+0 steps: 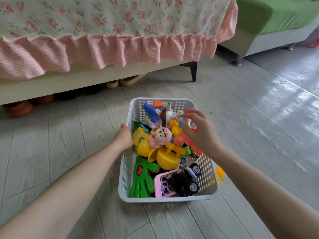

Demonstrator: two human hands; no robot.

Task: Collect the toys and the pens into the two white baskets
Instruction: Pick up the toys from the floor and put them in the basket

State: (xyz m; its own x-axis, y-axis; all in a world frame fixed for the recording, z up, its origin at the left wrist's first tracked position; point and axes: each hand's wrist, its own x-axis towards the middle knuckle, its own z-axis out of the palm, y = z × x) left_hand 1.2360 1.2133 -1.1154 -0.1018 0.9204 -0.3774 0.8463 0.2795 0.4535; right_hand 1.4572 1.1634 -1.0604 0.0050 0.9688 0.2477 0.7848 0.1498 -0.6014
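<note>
A white perforated basket (209, 173) stands on the floor, heaped with toys: a pink doll head (159, 136), yellow capsule halves (166, 160), a green hand clapper (142, 180), a black toy car (183, 182) in a pink cart, and blue and orange pieces at the far end. My left hand (123, 138) grips the basket's left rim, fingers hidden inside. My right hand (200, 130) hovers over the right side of the pile with fingers spread and relaxed, holding nothing. A yellow toy (220, 173) lies on the floor just outside the basket's right wall.
A bed with a floral cover and pink ruffle (103, 47) fills the far side; slippers and shoes (124, 81) sit under it. A dark bed leg (194, 71) stands behind the basket. A green-cushioned sofa (276, 19) is at the far right. Grey plank floor surrounds the basket.
</note>
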